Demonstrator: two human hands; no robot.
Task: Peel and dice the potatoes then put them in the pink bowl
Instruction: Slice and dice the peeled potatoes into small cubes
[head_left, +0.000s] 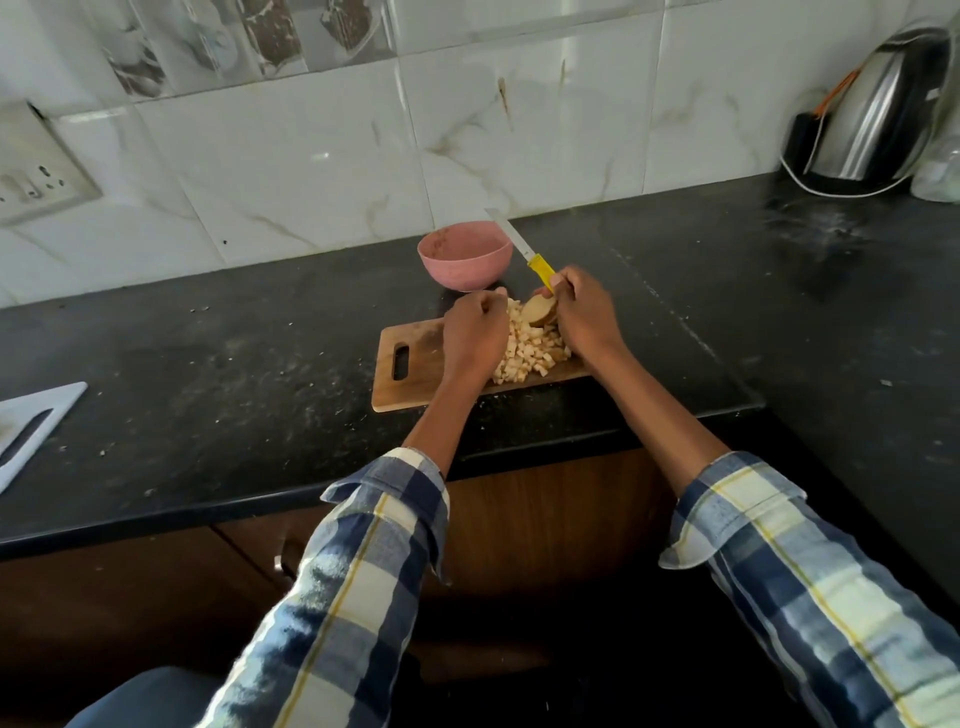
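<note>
On the black stone counter (260, 364) a wooden cutting board (410, 374) lies with its slotted handle end to the left, and a heap of diced potato (527, 349) covers its right half, pale cubes spilling toward the near edge. The right hand (584, 312) is curled round the yellow handle of a knife (524, 249), whose blade points up and away toward the tiled wall, passing just right of the pink bowl (464, 254). Tucked against that hand's fingers, on top of the heap, sits a larger potato piece (539, 309) with brown skin along one side; whether the fingers grip it or only rest against it cannot be told. The left hand (475, 332) hovers over the left side of the heap with fingers bent, and a small pale piece shows at its fingertips, so it seems to pinch a bit of potato, though the grip itself is hidden. The two hands are close together, with the heap showing between them. The bowl stands on the counter just beyond the far edge of the board, and no dice are visible inside it. Far right, by the wall, stands a steel electric kettle (872, 109); at the left edge lies a white cutting board (31, 426), and a switch plate (36, 171) is set in the tiles.
</note>
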